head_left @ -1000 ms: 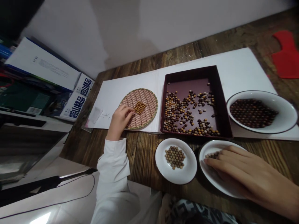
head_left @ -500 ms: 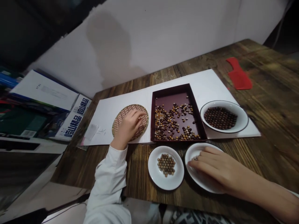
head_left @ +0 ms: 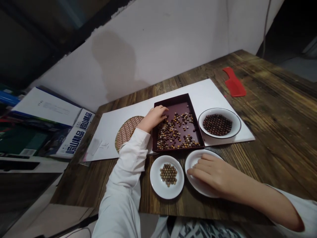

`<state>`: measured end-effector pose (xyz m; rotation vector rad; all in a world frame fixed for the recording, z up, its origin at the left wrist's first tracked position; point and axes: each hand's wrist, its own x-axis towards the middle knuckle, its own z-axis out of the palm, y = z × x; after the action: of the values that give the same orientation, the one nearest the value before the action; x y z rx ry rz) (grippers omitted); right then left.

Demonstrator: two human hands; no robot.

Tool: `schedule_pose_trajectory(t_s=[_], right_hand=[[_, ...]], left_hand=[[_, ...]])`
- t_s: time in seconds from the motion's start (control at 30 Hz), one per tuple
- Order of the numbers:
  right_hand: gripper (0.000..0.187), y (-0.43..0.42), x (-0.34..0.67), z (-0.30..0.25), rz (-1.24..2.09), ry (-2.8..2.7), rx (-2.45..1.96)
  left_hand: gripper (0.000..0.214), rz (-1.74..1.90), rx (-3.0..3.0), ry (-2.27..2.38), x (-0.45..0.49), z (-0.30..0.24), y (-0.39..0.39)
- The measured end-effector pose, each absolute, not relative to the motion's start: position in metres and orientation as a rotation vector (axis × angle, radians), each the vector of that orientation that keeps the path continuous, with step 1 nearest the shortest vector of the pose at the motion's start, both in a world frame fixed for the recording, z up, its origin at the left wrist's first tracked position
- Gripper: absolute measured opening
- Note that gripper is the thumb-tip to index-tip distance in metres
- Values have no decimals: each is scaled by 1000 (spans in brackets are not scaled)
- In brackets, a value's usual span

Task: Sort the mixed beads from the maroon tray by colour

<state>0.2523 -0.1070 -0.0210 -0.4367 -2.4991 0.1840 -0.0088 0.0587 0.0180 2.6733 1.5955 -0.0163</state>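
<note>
My left hand (head_left: 155,118) reaches over the left wall of a dark red box (head_left: 174,107), its fingers apart above the mixed beads (head_left: 170,130). The beads are brown, yellow and pale, lying mostly in the box's left and near parts. My right hand (head_left: 210,173) rests low over a white plate (head_left: 192,158), fingers bent down and close together. A few pale beads show beside its fingertips; what the fingers hold is hidden. Left of that plate, another white plate (head_left: 156,186) carries a cluster of greenish-brown beads (head_left: 168,174).
A round woven mat (head_left: 127,130) lies left of the box on white board (head_left: 105,124). On the right stands a white bowl (head_left: 237,124) of dark brown beads (head_left: 218,125). A red scoop-like tool (head_left: 234,85) lies farther back. Printed boxes (head_left: 74,138) stand at the left.
My left hand has moved right, from above the woven mat to over the beads in the box. My right hand stays at the right plate. The camera view has shifted a little.
</note>
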Motion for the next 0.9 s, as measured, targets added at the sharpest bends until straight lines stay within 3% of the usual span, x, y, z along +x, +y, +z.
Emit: schedule_pose_trajectory(t_s=[0.2,0.9], right_hand=[[21,-108,250,-25,137,-2490,-433],[19,-109,250,-29,119,-2523,-441]], left_hand=[[24,-149,2725,1655,-5,7,73],[28,-389,2928,1827,-14,17,65]])
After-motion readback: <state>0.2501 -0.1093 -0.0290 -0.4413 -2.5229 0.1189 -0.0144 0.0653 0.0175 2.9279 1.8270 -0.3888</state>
